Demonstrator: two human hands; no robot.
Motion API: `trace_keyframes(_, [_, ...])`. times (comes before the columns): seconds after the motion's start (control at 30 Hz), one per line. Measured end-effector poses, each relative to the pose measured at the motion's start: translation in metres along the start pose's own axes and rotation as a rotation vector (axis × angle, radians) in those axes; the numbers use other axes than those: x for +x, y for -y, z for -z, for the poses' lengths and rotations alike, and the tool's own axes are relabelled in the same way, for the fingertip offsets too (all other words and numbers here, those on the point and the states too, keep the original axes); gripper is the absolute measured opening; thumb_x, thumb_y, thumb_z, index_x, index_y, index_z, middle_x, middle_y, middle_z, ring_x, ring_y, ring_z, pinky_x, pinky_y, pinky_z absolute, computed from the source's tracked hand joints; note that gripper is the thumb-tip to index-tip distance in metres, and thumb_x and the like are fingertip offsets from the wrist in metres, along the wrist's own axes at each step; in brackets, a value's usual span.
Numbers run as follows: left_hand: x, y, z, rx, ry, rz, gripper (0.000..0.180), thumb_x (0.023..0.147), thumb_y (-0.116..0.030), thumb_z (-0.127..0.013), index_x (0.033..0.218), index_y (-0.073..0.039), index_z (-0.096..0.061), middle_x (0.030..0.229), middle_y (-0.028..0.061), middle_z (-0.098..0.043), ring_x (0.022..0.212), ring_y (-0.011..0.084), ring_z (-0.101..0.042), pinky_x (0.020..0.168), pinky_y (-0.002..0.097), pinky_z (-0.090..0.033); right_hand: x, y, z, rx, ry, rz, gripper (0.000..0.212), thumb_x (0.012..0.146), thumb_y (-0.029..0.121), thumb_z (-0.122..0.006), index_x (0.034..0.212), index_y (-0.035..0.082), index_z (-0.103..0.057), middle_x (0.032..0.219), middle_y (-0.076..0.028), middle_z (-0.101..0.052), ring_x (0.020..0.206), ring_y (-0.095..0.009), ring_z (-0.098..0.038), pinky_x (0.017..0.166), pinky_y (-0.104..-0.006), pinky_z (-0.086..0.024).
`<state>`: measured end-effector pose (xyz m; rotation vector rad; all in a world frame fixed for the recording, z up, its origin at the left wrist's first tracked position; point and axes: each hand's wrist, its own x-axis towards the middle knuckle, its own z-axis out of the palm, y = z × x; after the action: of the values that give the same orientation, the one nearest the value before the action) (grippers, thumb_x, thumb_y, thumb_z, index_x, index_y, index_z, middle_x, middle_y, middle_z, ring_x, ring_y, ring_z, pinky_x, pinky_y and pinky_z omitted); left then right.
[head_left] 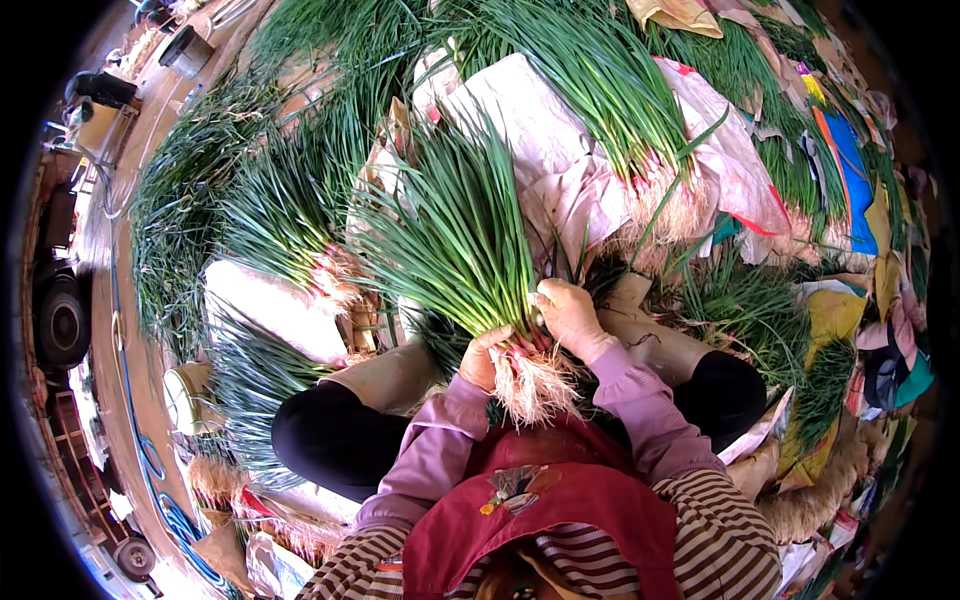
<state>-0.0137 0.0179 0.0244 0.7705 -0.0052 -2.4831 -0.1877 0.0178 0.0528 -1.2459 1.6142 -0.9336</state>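
Gripping green onion bunch (465, 235) with left hand (482, 360), wrapped snugly around lower stems, with thumb across front; closed, with no slack showing. Curling right hand (570, 312) tight at same bunch's right edge, apparently pinching outer stems between thumb and finger; can't tell how many. Probably partway through this one: gathered and roughly lined up at root end, but showing no tie near grip; can't rule out one behind fingers. Lying right through grip: pale roots (530, 390) just below, toward red apron (545, 500); leaves fanned up and left, away from body. Next out, left of grip: smaller gathered bunch (280, 220) by white sack (265, 310), likely sorted already. Up and right of grip: larger gathered bunch (610, 95) on pale sacks (500, 100), with roots toward hands. Right of grip: loose greens (745, 310). Farthest, well beyond grip: big leafy heaps (300, 40), so plenty left, at a guess.
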Motion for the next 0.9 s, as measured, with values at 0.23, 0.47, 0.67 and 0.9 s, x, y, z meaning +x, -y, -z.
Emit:
trace_keyframes(0.23, [0.003, 0.003, 0.012, -0.012, 0.191, -0.042, 0.038, 0.074, -0.019, -0.061, 0.101, 0.008, -0.057, 0.088, 0.022, -0.063, 0.08, 0.0307, -0.062, 0.077, 0.0405, -0.051, 0.006, -0.05, -0.029, -0.313, -0.36, -0.081, 0.027, 0.084, 0.025, -0.058, 0.072, 0.001, -0.054, 0.068, -0.018, -0.057, 0.069, -0.037, -0.059, 0.062, -0.0444, -0.046])
trace_keyframes(0.47, [-0.015, 0.003, 0.001, -0.071, 0.208, -0.06, 0.05, 0.072, -0.024, -0.063, 0.11, 0.006, -0.05, 0.091, 0.0194, -0.059, 0.087, 0.0337, -0.058, 0.087, 0.0447, -0.046, 0.006, -0.06, 0.064, -0.623, 0.501, -0.506, 0.054, 0.086, 0.045, -0.052, 0.111, -0.002, -0.059, 0.106, -0.02, -0.063, 0.1, -0.031, -0.06, 0.086, -0.0375, -0.045])
trace_keyframes(0.67, [-0.009, 0.001, 0.022, -0.061, 0.321, -0.013, 0.055, 0.074, -0.028, -0.062, 0.112, 0.009, -0.049, 0.103, 0.0274, -0.058, 0.088, 0.0329, -0.059, 0.076, 0.0386, -0.052, -0.027, 0.001, 0.005, 0.243, 0.466, -0.232, 0.06, 0.093, 0.052, -0.036, 0.115, -0.001, -0.054, 0.102, -0.008, -0.061, 0.092, -0.016, -0.056, 0.086, -0.0285, -0.041])
trace_keyframes(0.9, [-0.004, 0.006, 0.029, -0.013, 0.31, 0.023, 0.055, 0.075, -0.028, -0.06, 0.116, 0.006, -0.048, 0.108, 0.0289, -0.054, 0.101, 0.0391, -0.053, 0.092, 0.0468, -0.041, 0.016, -0.057, -0.042, 1.369, 0.16, -0.554, 0.025, 0.095, 0.022, -0.044, 0.089, 0.002, -0.056, 0.071, -0.002, -0.053, 0.057, -0.015, -0.049, 0.048, -0.0269, -0.04])
